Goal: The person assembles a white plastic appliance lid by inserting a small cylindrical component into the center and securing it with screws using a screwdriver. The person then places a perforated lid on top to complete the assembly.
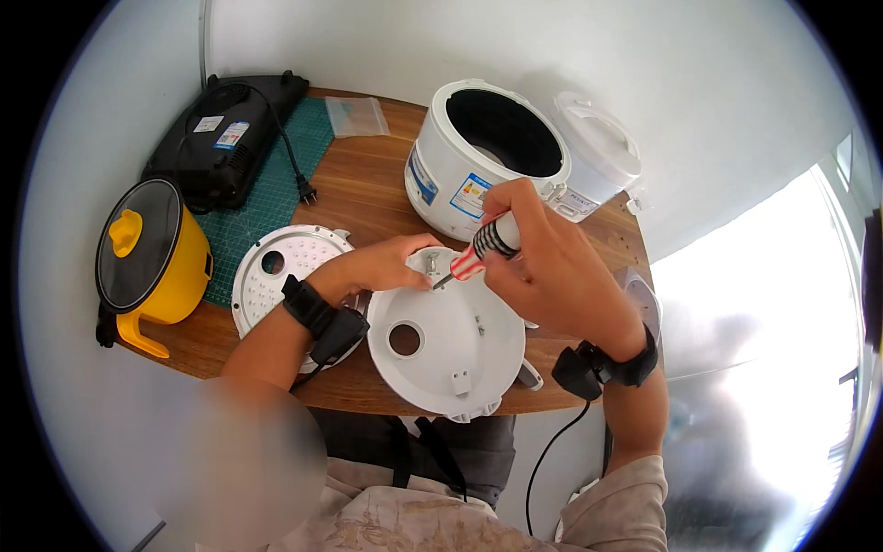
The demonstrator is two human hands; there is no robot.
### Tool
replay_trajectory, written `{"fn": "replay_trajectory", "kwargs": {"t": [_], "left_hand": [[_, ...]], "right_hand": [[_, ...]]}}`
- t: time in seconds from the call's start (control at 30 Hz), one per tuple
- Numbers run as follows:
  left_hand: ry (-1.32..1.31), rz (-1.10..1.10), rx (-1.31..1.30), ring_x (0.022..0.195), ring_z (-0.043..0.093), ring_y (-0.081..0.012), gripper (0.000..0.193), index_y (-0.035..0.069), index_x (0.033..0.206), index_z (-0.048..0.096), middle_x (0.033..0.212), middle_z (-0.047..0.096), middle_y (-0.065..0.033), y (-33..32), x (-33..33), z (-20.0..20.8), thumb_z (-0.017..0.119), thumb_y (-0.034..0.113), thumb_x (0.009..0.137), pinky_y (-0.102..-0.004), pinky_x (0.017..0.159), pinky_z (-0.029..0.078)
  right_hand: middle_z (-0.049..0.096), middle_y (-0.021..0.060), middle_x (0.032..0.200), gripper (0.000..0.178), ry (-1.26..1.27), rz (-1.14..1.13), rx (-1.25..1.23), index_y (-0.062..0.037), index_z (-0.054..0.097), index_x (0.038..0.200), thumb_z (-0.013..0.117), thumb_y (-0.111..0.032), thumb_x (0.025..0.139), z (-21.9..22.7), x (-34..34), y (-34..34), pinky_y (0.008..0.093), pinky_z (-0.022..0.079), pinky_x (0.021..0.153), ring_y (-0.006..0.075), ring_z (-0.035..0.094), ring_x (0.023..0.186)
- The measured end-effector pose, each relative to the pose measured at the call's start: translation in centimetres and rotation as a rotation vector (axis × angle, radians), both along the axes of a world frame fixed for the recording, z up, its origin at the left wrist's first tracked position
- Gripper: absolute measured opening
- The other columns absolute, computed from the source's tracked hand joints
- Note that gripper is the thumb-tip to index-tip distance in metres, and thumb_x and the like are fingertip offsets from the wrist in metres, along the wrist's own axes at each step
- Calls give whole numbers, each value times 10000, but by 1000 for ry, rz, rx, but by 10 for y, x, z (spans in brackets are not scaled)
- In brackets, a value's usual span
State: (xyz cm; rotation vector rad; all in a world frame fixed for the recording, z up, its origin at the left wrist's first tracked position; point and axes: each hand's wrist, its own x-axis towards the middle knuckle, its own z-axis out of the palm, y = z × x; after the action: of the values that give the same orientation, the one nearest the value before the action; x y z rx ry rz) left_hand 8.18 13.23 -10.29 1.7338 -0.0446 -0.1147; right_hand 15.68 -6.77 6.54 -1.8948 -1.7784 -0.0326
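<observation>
A round white plastic lid shell [432,345] lies with its hollow inside up near the table's front edge. My left hand [386,265] grips its far left rim, thumb and fingers beside a small metal bracket [431,264]. In my right hand [547,248] is a screwdriver [468,264] with a red, white and black handle, held tilted. Its tip points down at the shell near the bracket and my left thumb; whether it touches a screw is too small to tell. Partly under my left forearm is a white disc with holes [292,250].
Behind the shell stands a white rice cooker body [429,147] with its top uncovered, a white lidded appliance [598,138] beside it. At left are a yellow pot [175,285], a black appliance [193,152] with a plug, and a green mat [244,230]. A clear bag [357,117] lies farther back.
</observation>
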Motion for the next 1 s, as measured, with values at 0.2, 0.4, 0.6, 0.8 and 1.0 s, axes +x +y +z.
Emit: {"fn": "replay_trajectory", "kwargs": {"t": [0.2, 0.4, 0.6, 0.8, 1.0], "left_hand": [[38, 9, -9, 1135, 624, -234, 536, 64, 1350, 555, 1239, 650, -138, 2, -1, -1, 723, 81, 842, -349, 987, 484], [51, 1, 20, 1137, 621, -231, 539, 66, 1350, 556, 1235, 650, -140, 2, 0, 2, 728, 88, 840, -345, 990, 478], [-7, 14, -7, 1145, 614, -229, 547, 52, 1348, 554, 1234, 648, -142, 3, 1, -8, 735, 90, 834, -342, 993, 473], [-19, 8, 43, 1143, 617, -235, 561, 51, 1355, 550, 1240, 645, -144, 4, 3, -11, 737, 79, 827, -348, 994, 474], [22, -23, 55, 1180, 595, -219, 597, 50, 1373, 521, 1284, 621, -125, 5, 4, -6, 742, 100, 820, -361, 1021, 463]], "right_hand": [[624, 176, 1048, 364, -272, -280, -156, -37, 453, 1116, 690, -213, 903, 13, -10, 4, 419, 521, 601, 365, 660, 741], [614, 176, 1003, 329, -99, -126, -70, -39, 475, 1095, 673, -224, 909, 8, -8, 4, 431, 518, 590, 360, 658, 716], [620, 163, 952, 379, -302, -224, -93, -41, 450, 1133, 679, -266, 931, 10, -6, 2, 445, 517, 593, 374, 644, 699], [607, 181, 1025, 312, -105, -260, -119, -28, 461, 1138, 628, -175, 918, 7, -7, 5, 446, 513, 655, 367, 649, 767], [663, 165, 950, 349, -155, -75, -36, -46, 463, 1141, 658, -260, 946, 11, -2, 0, 442, 514, 618, 378, 648, 695]]}}
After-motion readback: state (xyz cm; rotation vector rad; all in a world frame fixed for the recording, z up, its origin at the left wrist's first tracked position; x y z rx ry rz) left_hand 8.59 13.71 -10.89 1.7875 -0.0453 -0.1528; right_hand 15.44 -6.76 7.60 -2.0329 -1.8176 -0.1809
